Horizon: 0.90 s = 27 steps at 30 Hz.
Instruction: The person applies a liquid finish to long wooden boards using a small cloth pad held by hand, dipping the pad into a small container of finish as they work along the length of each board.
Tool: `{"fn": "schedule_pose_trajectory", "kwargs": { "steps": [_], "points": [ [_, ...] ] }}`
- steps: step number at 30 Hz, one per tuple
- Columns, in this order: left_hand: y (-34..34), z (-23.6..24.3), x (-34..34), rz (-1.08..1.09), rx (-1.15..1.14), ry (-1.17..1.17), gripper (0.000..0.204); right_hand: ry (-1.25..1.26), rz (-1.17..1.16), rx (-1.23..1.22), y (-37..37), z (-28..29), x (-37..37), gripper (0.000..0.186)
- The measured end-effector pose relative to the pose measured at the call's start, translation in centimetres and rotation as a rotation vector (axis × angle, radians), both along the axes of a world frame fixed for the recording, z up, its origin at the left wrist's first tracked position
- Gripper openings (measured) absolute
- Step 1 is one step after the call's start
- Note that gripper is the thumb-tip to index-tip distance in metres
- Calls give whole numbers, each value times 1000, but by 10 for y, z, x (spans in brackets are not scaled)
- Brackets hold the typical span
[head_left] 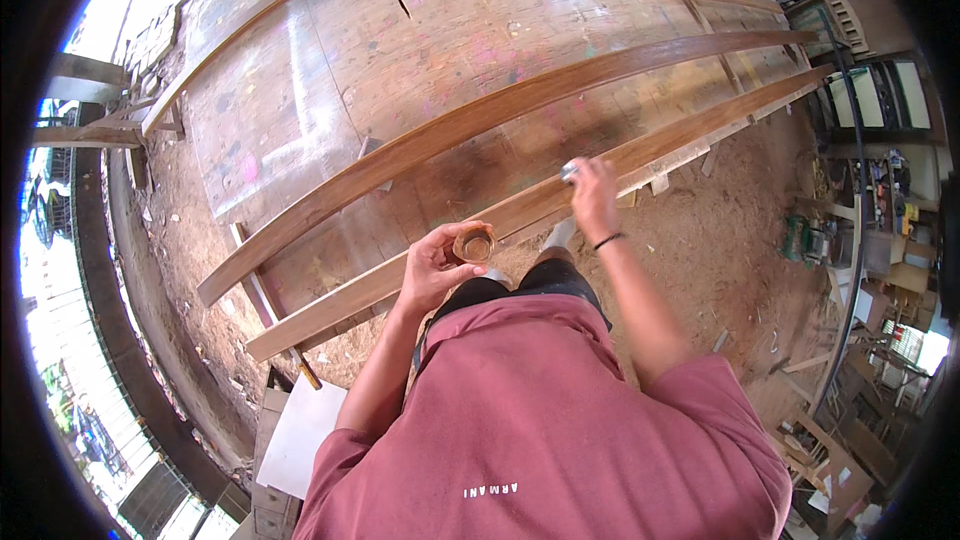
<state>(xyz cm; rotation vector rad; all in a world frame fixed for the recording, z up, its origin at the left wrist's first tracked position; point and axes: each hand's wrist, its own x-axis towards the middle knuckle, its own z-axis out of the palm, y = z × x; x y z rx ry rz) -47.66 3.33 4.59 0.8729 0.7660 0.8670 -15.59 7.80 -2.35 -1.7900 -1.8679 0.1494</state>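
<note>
My left hand (428, 268) is closed around a small round cup (474, 244) with brown liquid in it. It holds the cup just on my side of the nearest long wooden plank (530, 207). Closed fingers of my right hand (597, 198) grip a small pale wad (570, 172), perhaps folded cloth, at that plank's surface; whether it touches the wood I cannot tell. The brown plank runs from lower left to upper right. Beyond it lies a second brown plank (450, 133), roughly alongside.
A wide paint-stained board surface (420, 50) spreads behind the planks, with another long strip (270, 8) at its far left. Sandy ground (690, 230) lies below. A white sheet (300, 430) is at lower left; wood scraps and cardboard (835, 465) crowd the right.
</note>
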Motion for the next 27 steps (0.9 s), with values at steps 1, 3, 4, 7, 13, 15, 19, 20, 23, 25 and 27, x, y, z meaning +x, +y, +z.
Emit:
{"fn": "schedule_pose_trajectory", "kwargs": {
  "steps": [1, 3, 4, 7, 13, 15, 19, 20, 23, 25, 27],
  "points": [
    [0, -1, 1, 0, 0, -2, 63, 35, 46, -6, -9, -1, -18, 12],
    [-1, -2, 0, 15, 5, 19, 64, 105, 136, -36, -24, 5, -46, 12],
    [-1, -2, 1, 14, 7, 19, 64, 173, 223, -65, -25, 7, -52, 12],
    [-1, 0, 4, 21, -6, -8, 65, 37, 73, -14, -7, 16, -9, 13],
    [-1, 2, 4, -3, -13, -28, 65, -57, -90, -7, 8, 4, 28, 18],
    [-3, 3, 2, -4, 5, -17, 64, 17, 49, -52, -7, 0, -14, 19],
    [-7, 2, 3, -1, 27, -14, 63, 156, 256, -123, -47, 8, -83, 19],
    [-6, 4, 3, 3, 31, -9, 63, 190, 335, -148, -50, 9, -90, 19],
    [-8, 20, 3, 3, 71, 17, 68, 56, 186, -118, -34, 15, -50, 19],
    [-8, 34, 2, 3, 87, 45, 66, -5, 30, -104, -26, 18, -32, 19],
    [-9, 42, -2, 5, 101, 76, 65, 26, -8, -94, -22, 16, -30, 20]
  ]
}}
